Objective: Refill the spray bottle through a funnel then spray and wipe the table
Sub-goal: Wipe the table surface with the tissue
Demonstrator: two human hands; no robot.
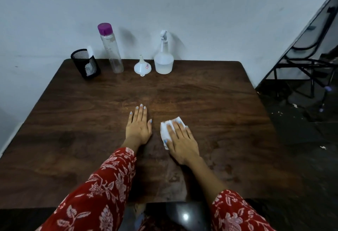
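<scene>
spray bottle (163, 60), clear with a white trigger head, stands upright at the far edge of the dark wooden worktop (210, 102), close to the pale wall (164, 2). it holds some clear liquid in its wide base. just to its left a small white funnel (140, 68) sits wide end down with the spout up, a small sticker on its side. further left a tall clear bottle (111, 49) with a purple cap stands upright, and beyond that a black mesh cup (85, 64) holds something white.

on the near half of the worktop, the left hand (139, 127) lies flat, palm down, fingers straight and together. just beside it, the right hand (180, 140) presses flat on a white folded cloth (165, 129), fingers straight over it, nothing pinched. the 2 hands are near each other but apart. both arms wear red sleeves (102, 185) with a pale floral print.

right of the worktop, a dark floor (301, 130) carries a few pale scraps, and a black metal frame (311, 62) stands there, dim and partly cut off by the picture edge. a glossy dark object (182, 214) at the bottom edge is too unclear to name.
</scene>
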